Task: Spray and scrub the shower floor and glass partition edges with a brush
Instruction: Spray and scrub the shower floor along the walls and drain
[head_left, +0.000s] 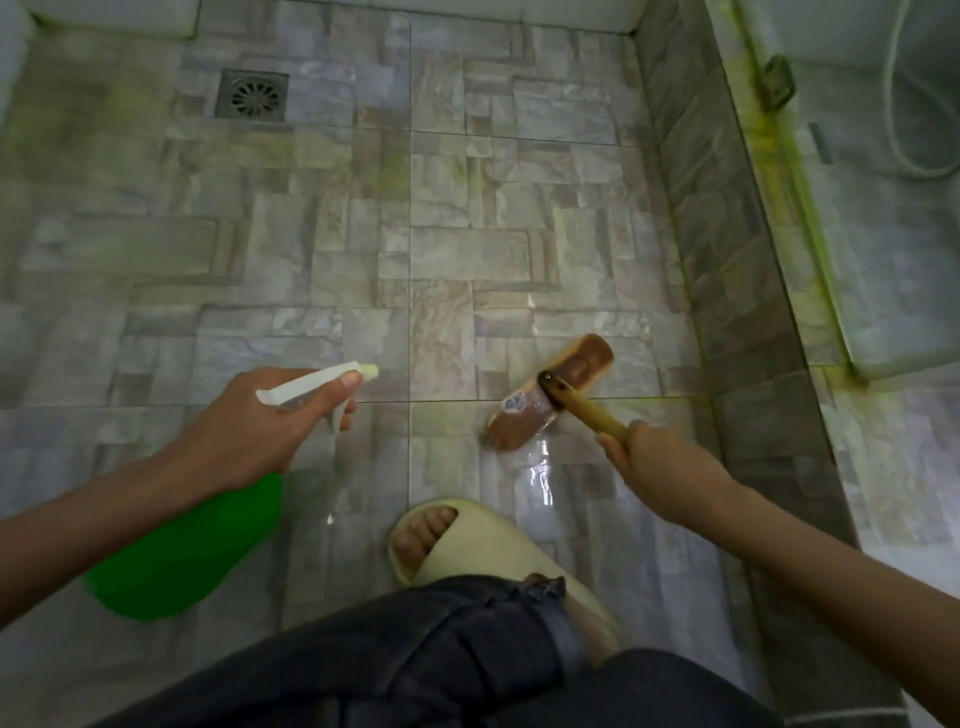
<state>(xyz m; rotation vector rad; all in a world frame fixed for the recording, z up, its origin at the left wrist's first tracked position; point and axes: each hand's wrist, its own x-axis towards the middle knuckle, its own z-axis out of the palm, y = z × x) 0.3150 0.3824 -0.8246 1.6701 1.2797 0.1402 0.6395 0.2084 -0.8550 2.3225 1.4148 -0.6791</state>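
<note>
Honestly the job looked barely started here. The only shiny wet patch (540, 467) on the shower floor (311, 234) was right by the brush head and a bit nearer the person, close in by the right hand (660, 467). Everything farther out past both hands looked dull with a greenish film on it, all the way to the drain (252, 96), far beyond the left hand (244, 415). The glass partition (872, 260) was off past the right hand, on the other side of the dark tiled curb (727, 260). It had a thick yellow-green line of gunk (774, 156) along its bottom edge, so I'd guess that whole bit hadn't been touched yet. Hands were well apart and both busy. The left hand was wrapped round the neck of the green spray bottle (192, 545) with a finger lying up along the white sprayer head, nozzle aimed forward and over toward the brush. I couldn't tell if the trigger was being squeezed. The right hand was clamped round the yellowish handle. The brush (545, 400) sat head-down on the tile just ahead of it, between the two hands but much nearer the right one. A foot in a cream slipper (467, 551) was planted nearer the person, between the hands.
</note>
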